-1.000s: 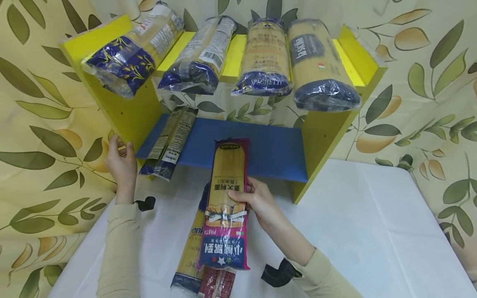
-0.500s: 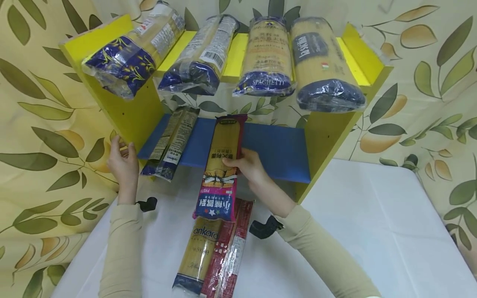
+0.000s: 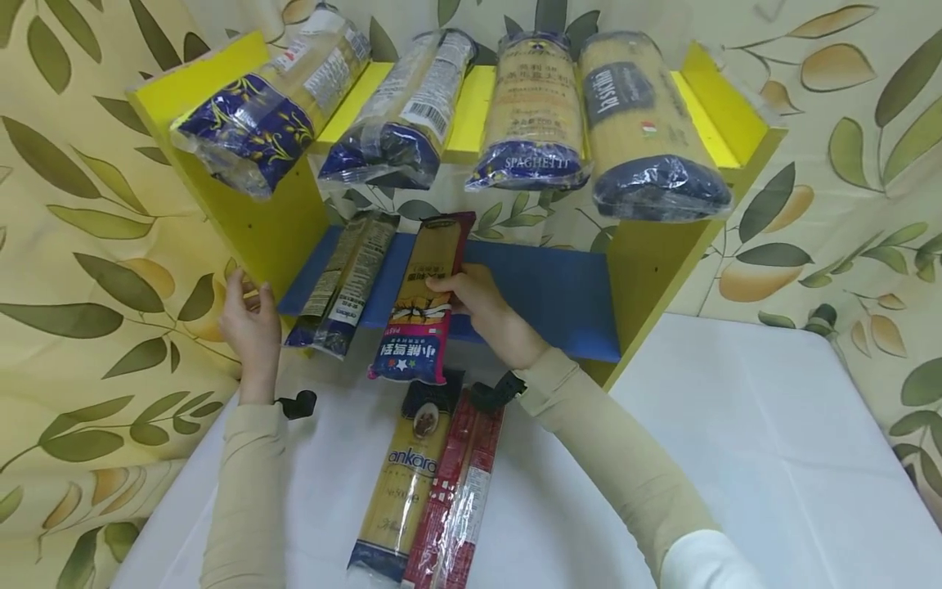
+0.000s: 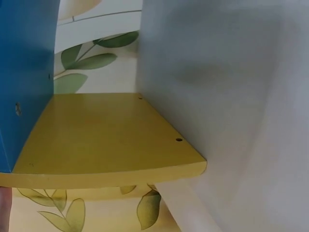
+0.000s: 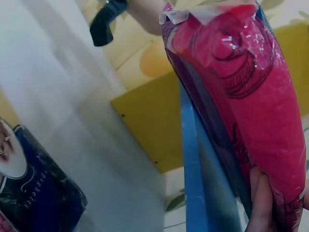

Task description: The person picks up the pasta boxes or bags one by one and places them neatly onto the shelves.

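My right hand (image 3: 489, 311) grips a pink-edged packet of pasta (image 3: 423, 307) by its right side, thumb on top. The packet slants over the blue lower shelf (image 3: 537, 286), its lower end jutting past the front edge. In the right wrist view the packet's pink back (image 5: 256, 111) fills the upper right, with fingers (image 5: 260, 200) against it. My left hand (image 3: 252, 331) is at the outside of the yellow side panel (image 3: 250, 221), fingers loosely bent. Just a fingertip (image 4: 4, 208) shows in the left wrist view. Left of the held packet, a dark-gold pasta packet (image 3: 349, 282) lies on the blue shelf.
Several spaghetti packets, including a Spaghetti-labelled one (image 3: 531, 106), lie along the yellow upper shelf (image 3: 471, 106). On the white table (image 3: 743, 433) in front are an Ankara pasta packet (image 3: 405, 483) and a red packet (image 3: 456, 491), side by side. A leaf-patterned cloth hangs behind.
My right hand has moved the pink packet forward and left, from above the table packets to over the blue shelf. The Ankara and red packets are now uncovered. My left hand stays at the panel.
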A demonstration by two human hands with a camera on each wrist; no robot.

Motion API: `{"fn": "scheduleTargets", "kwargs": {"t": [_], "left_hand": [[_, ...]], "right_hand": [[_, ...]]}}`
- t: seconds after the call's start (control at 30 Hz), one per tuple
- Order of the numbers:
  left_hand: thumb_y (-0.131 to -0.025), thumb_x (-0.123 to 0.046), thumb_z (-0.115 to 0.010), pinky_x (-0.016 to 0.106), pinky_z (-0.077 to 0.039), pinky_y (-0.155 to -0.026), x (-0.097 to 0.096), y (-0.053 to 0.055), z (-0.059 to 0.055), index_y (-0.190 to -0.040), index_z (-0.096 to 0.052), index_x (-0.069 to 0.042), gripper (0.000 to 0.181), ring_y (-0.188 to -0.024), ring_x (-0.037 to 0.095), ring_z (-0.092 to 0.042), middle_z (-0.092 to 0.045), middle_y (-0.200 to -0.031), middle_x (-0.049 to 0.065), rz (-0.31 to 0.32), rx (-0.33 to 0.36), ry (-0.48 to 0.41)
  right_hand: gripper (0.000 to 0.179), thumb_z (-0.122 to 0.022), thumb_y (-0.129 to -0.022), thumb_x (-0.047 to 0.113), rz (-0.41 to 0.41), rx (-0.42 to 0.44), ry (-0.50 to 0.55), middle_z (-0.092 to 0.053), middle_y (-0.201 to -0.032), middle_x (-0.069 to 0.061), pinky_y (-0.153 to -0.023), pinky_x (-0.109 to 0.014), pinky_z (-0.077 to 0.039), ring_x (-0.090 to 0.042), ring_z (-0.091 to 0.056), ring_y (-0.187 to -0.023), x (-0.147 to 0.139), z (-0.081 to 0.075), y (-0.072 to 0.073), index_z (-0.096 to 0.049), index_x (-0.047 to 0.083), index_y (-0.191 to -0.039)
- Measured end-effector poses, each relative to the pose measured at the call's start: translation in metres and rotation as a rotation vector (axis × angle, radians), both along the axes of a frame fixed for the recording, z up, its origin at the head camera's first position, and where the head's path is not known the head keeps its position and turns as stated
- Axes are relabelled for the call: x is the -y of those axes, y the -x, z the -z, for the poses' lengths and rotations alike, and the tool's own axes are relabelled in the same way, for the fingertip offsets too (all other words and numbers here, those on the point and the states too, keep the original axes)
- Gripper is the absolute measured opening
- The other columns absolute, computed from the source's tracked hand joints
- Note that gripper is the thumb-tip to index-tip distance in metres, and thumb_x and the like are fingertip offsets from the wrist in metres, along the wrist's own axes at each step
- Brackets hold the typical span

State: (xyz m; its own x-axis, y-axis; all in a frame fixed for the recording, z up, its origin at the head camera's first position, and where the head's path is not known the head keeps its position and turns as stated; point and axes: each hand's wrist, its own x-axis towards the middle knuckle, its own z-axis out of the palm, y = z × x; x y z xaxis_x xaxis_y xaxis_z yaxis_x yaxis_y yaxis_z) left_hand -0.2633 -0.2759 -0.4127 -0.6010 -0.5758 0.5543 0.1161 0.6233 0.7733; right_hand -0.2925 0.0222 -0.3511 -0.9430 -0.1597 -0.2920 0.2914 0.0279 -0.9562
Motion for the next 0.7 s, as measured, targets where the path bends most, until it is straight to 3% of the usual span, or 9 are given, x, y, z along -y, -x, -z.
{"fn": "scheduleTargets", "kwargs": {"t": [0.23, 0.43, 0.6, 0.7], "left_hand": [[-0.095, -0.02, -0.057, 0.007, -0.042, -0.072, -0.005, 0.001, 0.003, -0.129, -0.057, -0.007, 0.036, -0.093, 0.029, -0.069, -0.064, -0.11, 0.02, 0.043, 0.036, 0.001], [-0.094, -0.018, -0.059, 0.007, -0.042, -0.071, 0.0, 0.001, 0.002, -0.127, -0.058, -0.006, 0.036, -0.09, 0.03, -0.069, -0.065, -0.108, 0.019, 0.014, 0.002, 0.012], [-0.094, -0.019, -0.058, 0.001, -0.038, -0.07, 0.004, 0.002, 0.002, -0.128, -0.058, -0.006, 0.036, -0.091, 0.03, -0.07, -0.065, -0.108, 0.019, 0.013, 0.004, 0.019], [-0.094, -0.019, -0.058, 0.002, -0.039, -0.07, 0.004, 0.002, 0.002, -0.128, -0.058, -0.006, 0.037, -0.091, 0.031, -0.07, -0.065, -0.107, 0.019, 0.014, 0.006, 0.019]], "right_hand": [[0.017, -0.071, -0.086, 0.015, 0.063, 0.071, 0.036, -0.051, -0.069, 0.003, -0.058, -0.025, -0.043, -0.011, -0.046, -0.06, 0.0, 0.015, 0.016, -0.054, 0.013, -0.084], [0.014, -0.071, -0.086, 0.014, 0.074, 0.075, 0.053, -0.055, -0.078, 0.003, -0.063, -0.025, -0.047, -0.011, -0.053, -0.069, 0.012, 0.013, 0.022, -0.057, 0.012, -0.089], [0.016, -0.07, -0.087, 0.016, 0.046, 0.045, 0.007, -0.053, -0.075, 0.002, -0.063, -0.025, -0.049, -0.011, -0.051, -0.064, 0.017, 0.012, 0.028, -0.055, 0.013, -0.084], [0.017, -0.07, -0.087, 0.018, -0.003, 0.034, -0.048, -0.05, -0.078, 0.001, -0.07, -0.028, -0.052, -0.012, -0.049, -0.065, 0.016, 0.012, 0.031, -0.056, 0.009, -0.092]]}}
